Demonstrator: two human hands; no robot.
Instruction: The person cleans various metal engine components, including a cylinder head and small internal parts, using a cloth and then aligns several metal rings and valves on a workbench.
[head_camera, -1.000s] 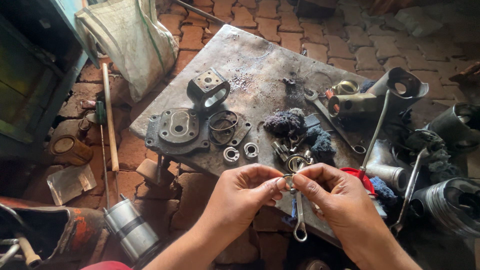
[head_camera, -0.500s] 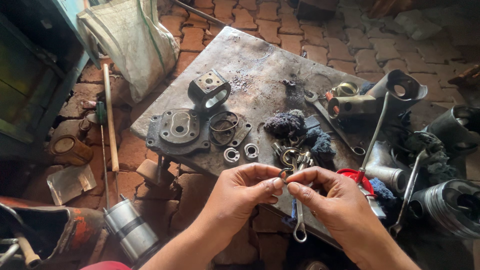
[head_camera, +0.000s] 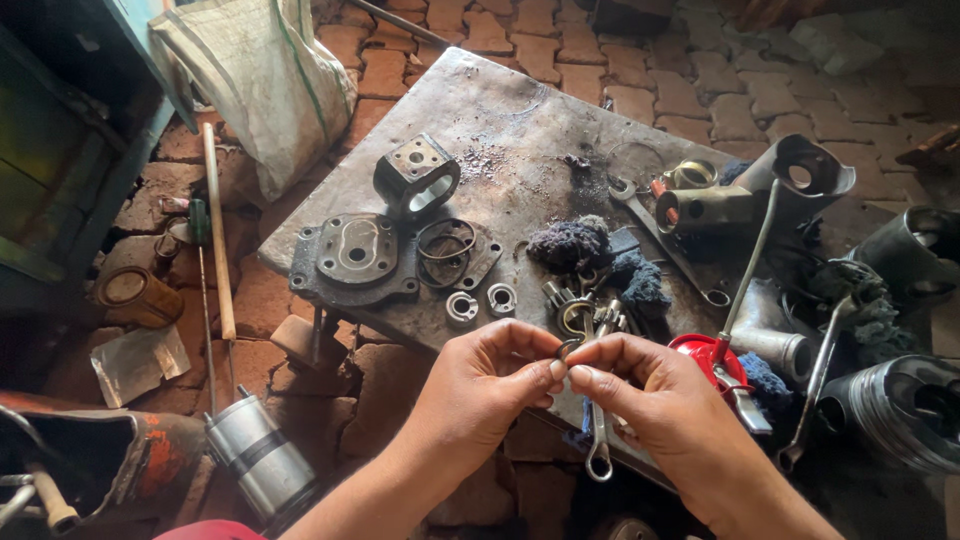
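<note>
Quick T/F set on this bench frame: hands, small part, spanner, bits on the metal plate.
1. Both hands pinch one small dark ring between them. True: left hand and right hand meet on the small ring.
2. A spanner hangs below the right hand. True: the spanner points down, ring end lowest.
3. The metal plate is bare. False: the metal plate carries a round cover, a block housing and a dark rag.
4. The silver cylinder stands on the plate. False: the silver cylinder lies on the brick floor.

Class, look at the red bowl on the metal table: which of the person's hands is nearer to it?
Right. The right hand lies just left of the red bowl, nearly touching it; the left hand is farther left, beyond the right.
</note>
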